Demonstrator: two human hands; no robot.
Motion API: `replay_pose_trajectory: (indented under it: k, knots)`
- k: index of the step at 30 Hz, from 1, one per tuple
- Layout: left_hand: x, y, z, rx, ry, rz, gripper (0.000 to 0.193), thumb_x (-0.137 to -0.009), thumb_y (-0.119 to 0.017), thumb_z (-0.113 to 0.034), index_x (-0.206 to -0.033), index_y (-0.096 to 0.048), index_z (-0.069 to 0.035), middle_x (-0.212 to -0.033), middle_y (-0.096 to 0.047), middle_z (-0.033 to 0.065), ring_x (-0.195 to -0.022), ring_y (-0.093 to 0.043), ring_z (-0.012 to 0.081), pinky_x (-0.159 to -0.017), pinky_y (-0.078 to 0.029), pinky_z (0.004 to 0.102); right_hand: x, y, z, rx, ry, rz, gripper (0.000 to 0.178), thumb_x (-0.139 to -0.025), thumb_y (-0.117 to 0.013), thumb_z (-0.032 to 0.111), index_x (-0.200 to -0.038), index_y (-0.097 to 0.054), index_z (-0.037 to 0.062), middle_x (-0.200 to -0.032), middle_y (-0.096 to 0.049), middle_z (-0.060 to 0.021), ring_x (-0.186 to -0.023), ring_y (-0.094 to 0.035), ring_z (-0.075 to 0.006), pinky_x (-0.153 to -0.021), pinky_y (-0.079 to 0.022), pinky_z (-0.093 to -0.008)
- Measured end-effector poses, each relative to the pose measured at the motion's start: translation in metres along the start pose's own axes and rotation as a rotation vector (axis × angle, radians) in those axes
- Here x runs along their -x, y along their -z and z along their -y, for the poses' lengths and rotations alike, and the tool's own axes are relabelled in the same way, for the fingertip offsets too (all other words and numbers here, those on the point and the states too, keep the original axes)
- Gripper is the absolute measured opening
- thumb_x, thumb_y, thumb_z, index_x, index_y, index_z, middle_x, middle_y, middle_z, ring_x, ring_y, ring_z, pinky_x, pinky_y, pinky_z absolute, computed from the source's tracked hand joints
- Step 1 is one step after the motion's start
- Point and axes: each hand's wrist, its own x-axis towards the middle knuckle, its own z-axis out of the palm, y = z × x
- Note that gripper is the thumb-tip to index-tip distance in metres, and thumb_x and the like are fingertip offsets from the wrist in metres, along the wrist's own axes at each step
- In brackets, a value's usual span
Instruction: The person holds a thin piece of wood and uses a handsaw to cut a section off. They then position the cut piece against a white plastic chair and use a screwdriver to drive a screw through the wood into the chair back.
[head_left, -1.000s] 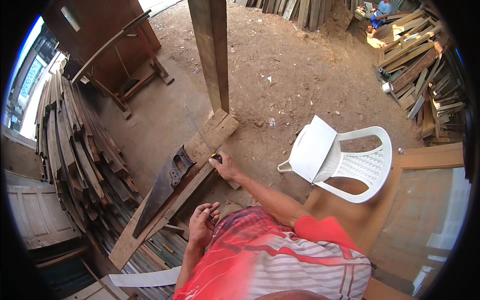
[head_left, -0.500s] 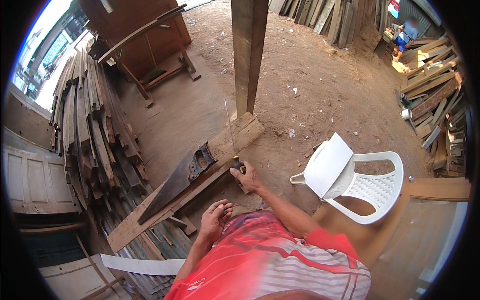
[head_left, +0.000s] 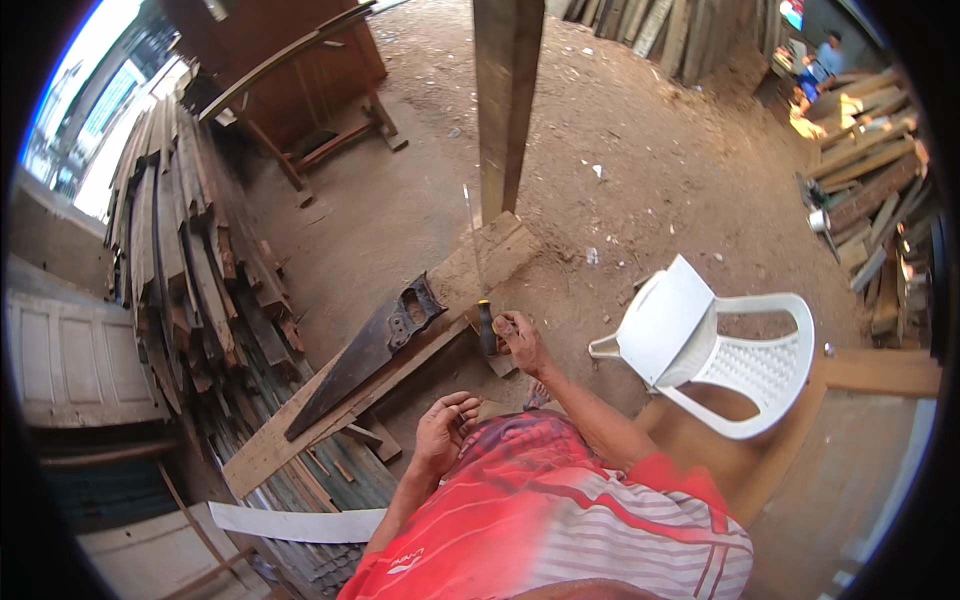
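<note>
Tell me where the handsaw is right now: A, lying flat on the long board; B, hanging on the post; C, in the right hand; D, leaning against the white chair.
A: the handsaw lies flat on the long board, and neither hand touches it.

The right grip (head_left: 520,335) closes on a dark-handled tool (head_left: 486,325) whose thin blade stands upright above a long plank (head_left: 400,365). A rusty handsaw (head_left: 365,355) lies left of it. The left grip (head_left: 443,428) hangs empty, fingers curled. A white plastic chair (head_left: 720,350) stands right.
</note>
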Motion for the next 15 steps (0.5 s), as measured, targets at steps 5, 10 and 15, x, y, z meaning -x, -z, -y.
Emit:
replay_pose_trajectory:
  k: [5, 10, 15]
  knots:
    - [0.0, -0.005, 0.001, -0.028, 0.028, 0.018, 0.022, -0.099, -0.049, -0.006, -0.118, -0.057, 0.001, -0.105, -0.067, 0.013, -0.087, -0.064, 0.0175, -0.078, -0.054, 0.0287, 0.013, 0.03, -0.022, 0.21, -0.003, -0.167, 0.041, -0.096, -0.059, 0.039, -0.082, -0.056, 0.0005, -0.067, -0.058, -0.0088, -0.066, -0.059, -0.0165, -0.061, -0.048, -0.0343]
    - [-0.01, -0.033, 0.004, -0.207, 0.122, 0.115, 0.022, -0.098, -0.054, -0.01, -0.118, -0.059, -0.002, -0.107, -0.066, 0.0102, -0.088, -0.062, 0.0143, -0.079, -0.05, 0.0273, 0.054, 0.067, -0.045, 0.298, -0.007, -0.288, 0.025, -0.091, -0.056, 0.018, -0.076, -0.053, -0.0017, -0.066, -0.059, -0.0141, -0.059, -0.055, -0.0217, -0.058, -0.045, -0.0393]
    - [-0.031, -0.08, 0.007, -0.371, 0.143, 0.221, 0.02, -0.1, -0.054, -0.012, -0.114, -0.061, -0.001, -0.106, -0.066, 0.0095, -0.088, -0.062, 0.0129, -0.08, -0.051, 0.0273, 0.079, 0.093, -0.035, 0.36, -0.054, -0.363, 0.024, -0.087, -0.061, 0.017, -0.075, -0.053, -0.002, -0.063, -0.057, -0.0147, -0.059, -0.056, -0.0221, -0.058, -0.046, -0.039]
